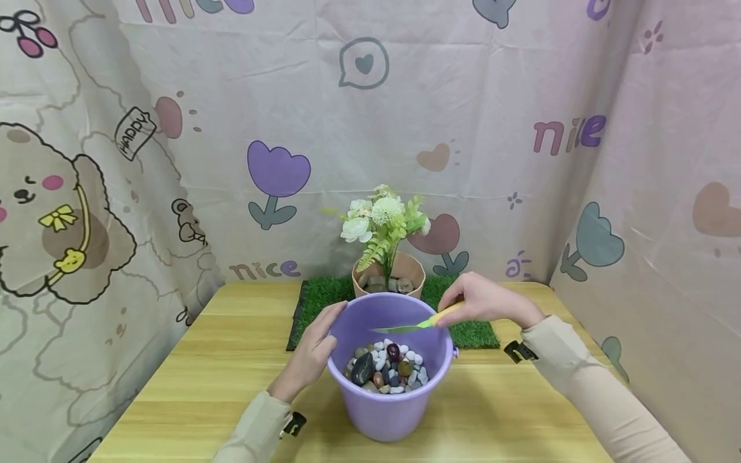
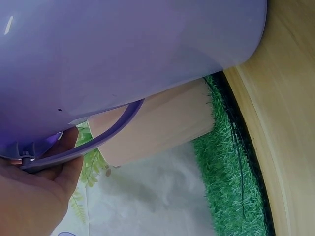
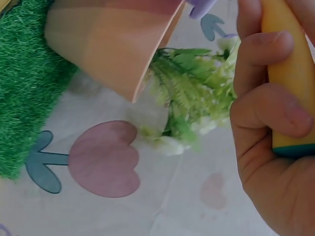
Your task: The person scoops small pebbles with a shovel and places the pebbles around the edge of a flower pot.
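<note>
Both bare hands work at a purple plastic bucket (image 1: pixel 388 415), which stands upright on a wood-grain table (image 1: pixel 191 373). At the bucket's left side, the person's left hand (image 1: pixel 312 347) grips the rim, its fingers bent around the edge; the left wrist view shows it beside the joint of the bucket's purple carrying handle (image 2: pixel 120 125), which hangs down along the outer wall. Above the bucket's right rear rim, the right hand (image 1: pixel 477 299) is closed around the yellow grip of a green-bladed hand tool (image 1: pixel 425 323), with little space left between fingers and palm. Its narrow-looking blade reaches over the bucket's mouth, tip pointing toward the bucket's left wall, apart from the stones below. Whether the grip touches the rim cannot be told.

Inside the bucket, smooth pebbles (image 1: pixel 399 373) cover the bottom: many white, others grey, brown and tan. Among them are 1 large black stone (image 1: pixel 363 368), toward the bucket's left wall, and 1 glossy dark red stone (image 1: pixel 393 352) near the rear of the pile.

Behind the bucket, a peach-coloured flowerpot (image 3: pixel 103 44) stands on a green artificial grass mat (image 1: pixel 324 292). It holds stones and white flowers (image 1: pixel 386 212) with green foliage. Farther behind the bucket hangs a pale cartoon-print cloth (image 1: pixel 370 128).
</note>
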`<state>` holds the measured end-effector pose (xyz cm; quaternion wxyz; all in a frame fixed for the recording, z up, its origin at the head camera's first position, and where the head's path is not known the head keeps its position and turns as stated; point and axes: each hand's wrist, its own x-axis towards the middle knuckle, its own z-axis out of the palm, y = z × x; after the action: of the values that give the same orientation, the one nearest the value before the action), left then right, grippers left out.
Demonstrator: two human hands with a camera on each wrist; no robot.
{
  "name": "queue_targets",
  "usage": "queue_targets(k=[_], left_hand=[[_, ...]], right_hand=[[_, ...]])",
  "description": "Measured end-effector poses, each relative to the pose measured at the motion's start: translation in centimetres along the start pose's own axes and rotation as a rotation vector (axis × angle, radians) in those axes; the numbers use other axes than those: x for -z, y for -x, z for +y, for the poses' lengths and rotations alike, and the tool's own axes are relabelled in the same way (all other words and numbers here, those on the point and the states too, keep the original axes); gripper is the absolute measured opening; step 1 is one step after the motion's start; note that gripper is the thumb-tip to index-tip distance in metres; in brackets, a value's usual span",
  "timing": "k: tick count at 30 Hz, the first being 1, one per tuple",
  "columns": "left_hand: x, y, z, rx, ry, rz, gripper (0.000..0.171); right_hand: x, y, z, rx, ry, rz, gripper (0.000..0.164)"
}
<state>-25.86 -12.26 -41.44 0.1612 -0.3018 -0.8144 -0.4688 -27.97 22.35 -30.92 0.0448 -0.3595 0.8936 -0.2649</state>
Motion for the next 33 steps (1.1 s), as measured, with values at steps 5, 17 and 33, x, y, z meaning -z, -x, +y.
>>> queue_targets(k=[5, 17, 33], left_hand=[[0.0, -0.1, 0.0, -0.002, 0.002, 0.001, 0.064], [0.0, 0.0, 0.1, 0.011, 0.008, -0.01, 0.064], [-0.1, 0.0, -0.1, -0.011, -0.006, -0.003, 0.065]], right_hand=[[0.0, -0.4, -1.3, 0.011, 0.091, -0.034, 0.009], [-0.2, -0.9, -2.0, -0.03, 0.167, -0.066, 0.008], [0.6, -1.4, -3.5, -0.039, 0.315, -0.158, 0.012]])
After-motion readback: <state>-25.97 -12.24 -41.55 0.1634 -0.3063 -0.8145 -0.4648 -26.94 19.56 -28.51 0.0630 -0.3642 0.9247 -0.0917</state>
